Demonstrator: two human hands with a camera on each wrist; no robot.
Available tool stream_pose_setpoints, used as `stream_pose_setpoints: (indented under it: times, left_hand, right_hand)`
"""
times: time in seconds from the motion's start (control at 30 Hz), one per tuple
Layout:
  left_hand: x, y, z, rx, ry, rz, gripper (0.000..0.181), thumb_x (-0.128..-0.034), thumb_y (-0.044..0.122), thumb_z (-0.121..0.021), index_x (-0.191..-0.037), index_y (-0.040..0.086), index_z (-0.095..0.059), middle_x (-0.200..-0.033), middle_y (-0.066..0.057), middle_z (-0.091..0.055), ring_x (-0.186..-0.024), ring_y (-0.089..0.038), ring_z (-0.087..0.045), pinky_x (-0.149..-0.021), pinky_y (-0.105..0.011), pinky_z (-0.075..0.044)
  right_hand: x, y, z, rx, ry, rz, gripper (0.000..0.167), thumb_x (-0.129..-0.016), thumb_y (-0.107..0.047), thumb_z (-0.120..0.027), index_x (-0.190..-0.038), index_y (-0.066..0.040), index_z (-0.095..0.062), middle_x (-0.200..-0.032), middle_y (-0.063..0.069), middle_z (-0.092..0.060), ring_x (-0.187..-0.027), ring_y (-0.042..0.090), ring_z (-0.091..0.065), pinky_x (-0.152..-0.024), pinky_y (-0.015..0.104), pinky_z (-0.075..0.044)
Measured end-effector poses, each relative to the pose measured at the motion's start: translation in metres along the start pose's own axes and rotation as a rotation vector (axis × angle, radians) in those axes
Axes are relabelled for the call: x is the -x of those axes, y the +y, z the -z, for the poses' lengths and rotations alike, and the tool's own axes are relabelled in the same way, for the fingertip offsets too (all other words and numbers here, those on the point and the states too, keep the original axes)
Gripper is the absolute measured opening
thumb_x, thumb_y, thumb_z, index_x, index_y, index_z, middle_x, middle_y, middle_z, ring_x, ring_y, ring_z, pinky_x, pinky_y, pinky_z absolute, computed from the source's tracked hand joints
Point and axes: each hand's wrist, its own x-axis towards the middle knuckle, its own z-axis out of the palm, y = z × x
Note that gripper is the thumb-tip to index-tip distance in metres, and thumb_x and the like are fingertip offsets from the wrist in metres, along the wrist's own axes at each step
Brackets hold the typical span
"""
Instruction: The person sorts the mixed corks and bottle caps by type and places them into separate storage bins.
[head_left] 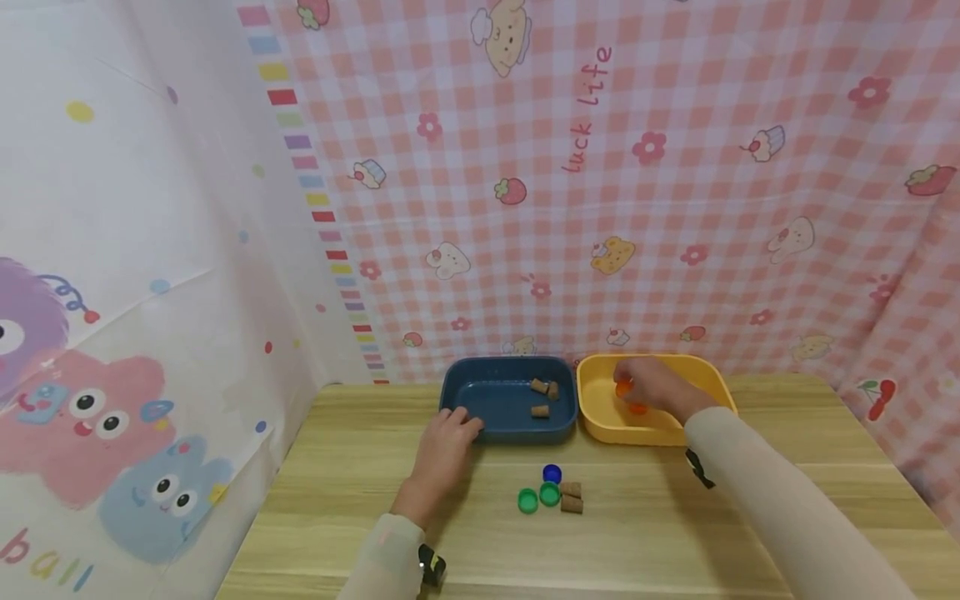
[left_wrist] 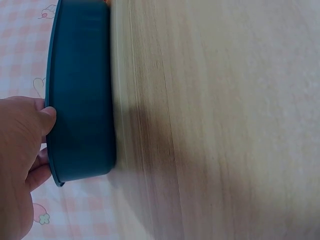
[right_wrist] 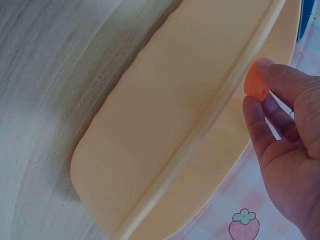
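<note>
My left hand [head_left: 441,446] grips the rim of a dark blue plastic tray [head_left: 517,436] at its near left corner. In the left wrist view, the thumb lies on the outside of the rim. My right hand [head_left: 660,387] is over the yellow tray [head_left: 633,435], pinching an orange bottle cap [right_wrist: 256,82] between thumb and fingers. Beneath it, another orange piece [head_left: 637,409] lies in the yellow tray, partly hidden by the hand. Several corks [head_left: 540,412] lie in the right part of the blue tray.
On the wooden table [head_left: 645,533], in front of the trays, are two green bottle caps [head_left: 528,501], a blue cap [head_left: 552,474] and two corks [head_left: 572,504], grouped closely. A pink checked cloth [head_left: 540,233] hangs right behind the trays.
</note>
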Motion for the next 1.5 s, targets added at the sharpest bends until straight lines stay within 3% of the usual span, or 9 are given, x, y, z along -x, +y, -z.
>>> stream_pose_setpoints:
  times: [0.1,0.33,0.77,0.93,1.2,1.5]
  left_hand:
    - [0.000,0.001,0.000,0.001,0.003,0.002,0.019,-0.0902,0.001,-0.074,-0.104,0.012,-0.080,-0.091,-0.006,-0.069,-0.076,-0.023,-0.054,-0.073,-0.035,-0.049]
    - [0.000,0.000,-0.002,-0.010,0.017,0.000,0.018,-0.0899,0.002,-0.074,-0.104,0.013,-0.080,-0.091,-0.005,-0.070,-0.076,-0.023,-0.055,-0.072,-0.035,-0.050]
    - [0.001,0.001,-0.003,-0.018,0.043,-0.010,0.017,-0.0894,0.002,-0.075,-0.101,0.013,-0.080,-0.089,-0.004,-0.068,-0.074,-0.021,-0.054,-0.070,-0.034,-0.049]
    - [0.001,0.001,-0.002,-0.024,0.025,0.002,0.018,-0.0902,0.002,-0.074,-0.103,0.014,-0.080,-0.090,-0.004,-0.069,-0.075,-0.021,-0.054,-0.072,-0.034,-0.050]
    - [0.001,0.002,0.001,-0.011,-0.017,0.018,0.019,-0.0922,0.002,-0.072,-0.106,0.013,-0.079,-0.092,-0.005,-0.069,-0.077,-0.022,-0.055,-0.073,-0.035,-0.050]
    - [0.000,0.002,0.001,-0.011,-0.011,0.020,0.020,-0.0915,0.001,-0.072,-0.106,0.012,-0.080,-0.092,-0.005,-0.069,-0.078,-0.022,-0.055,-0.075,-0.035,-0.051]
  right_hand:
    - [-0.002,0.003,-0.001,-0.002,-0.003,-0.011,0.027,-0.087,0.000,-0.075,-0.113,0.004,-0.070,-0.105,0.014,-0.071,-0.093,0.029,-0.061,-0.096,0.050,-0.054]
    - [-0.003,0.000,0.002,0.034,0.021,0.046,0.023,-0.085,0.001,-0.077,-0.106,0.006,-0.071,-0.097,0.015,-0.069,-0.088,0.029,-0.059,-0.088,0.046,-0.055]
    - [-0.005,-0.002,-0.005,0.011,-0.063,-0.057,0.034,-0.092,-0.008,-0.077,-0.122,0.002,-0.066,-0.114,0.018,-0.069,-0.096,0.027,-0.061,-0.095,0.048,-0.054]
    - [-0.004,0.001,-0.006,-0.011,-0.040,-0.035,0.034,-0.092,-0.010,-0.076,-0.121,0.003,-0.066,-0.114,0.020,-0.069,-0.098,0.030,-0.063,-0.096,0.050,-0.054]
    - [0.006,-0.004,0.001,-0.137,0.042,-0.036,0.037,-0.094,-0.009,-0.074,-0.125,0.006,-0.064,-0.122,0.026,-0.067,-0.109,0.038,-0.064,-0.101,0.055,-0.052]
    - [0.023,-0.006,0.005,-0.209,0.119,0.005,0.037,-0.096,-0.016,-0.073,-0.125,0.006,-0.064,-0.124,0.026,-0.066,-0.112,0.038,-0.064,-0.102,0.056,-0.051]
